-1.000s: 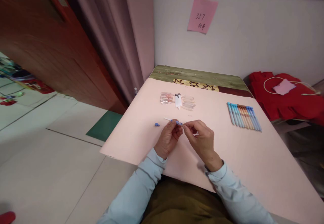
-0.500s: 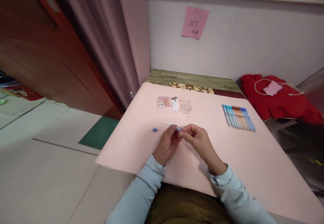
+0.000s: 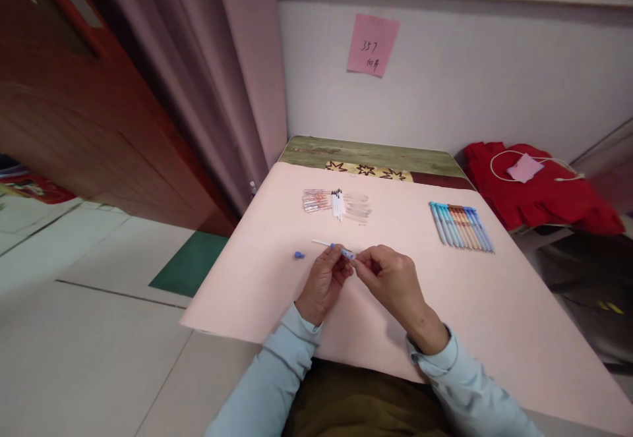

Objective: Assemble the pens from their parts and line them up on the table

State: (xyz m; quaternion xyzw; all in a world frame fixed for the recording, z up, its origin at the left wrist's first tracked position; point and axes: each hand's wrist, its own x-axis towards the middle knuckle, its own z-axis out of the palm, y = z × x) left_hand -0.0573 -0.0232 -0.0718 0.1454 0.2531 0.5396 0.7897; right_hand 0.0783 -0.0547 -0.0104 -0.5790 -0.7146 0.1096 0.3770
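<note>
Between the fingertips of my left hand point(image 3: 322, 287) is a blue pen barrel piece point(image 3: 347, 254), closed in a pinch. A thin white refill point(image 3: 320, 242) juts out to the left from that blue piece. My right hand point(image 3: 393, 282) is closed too, its thumb and fingertips pinching the right end of the same pen; its fingers partly hide what is there. A small blue pen cap point(image 3: 299, 255) lies on the table just left of my left hand.
Farther back lie clear plastic tubes point(image 3: 316, 201), white refills point(image 3: 337, 206) with dark tips and more translucent tubes point(image 3: 358, 207). A row of blue and brown pens point(image 3: 462, 227) lies at the right. Red cloth point(image 3: 544, 193) sits beyond the table's right edge.
My right hand has turned, its knuckles rising while the fingertips stay at the pen's right end. My left hand keeps its hold. The whole view has shifted slightly.
</note>
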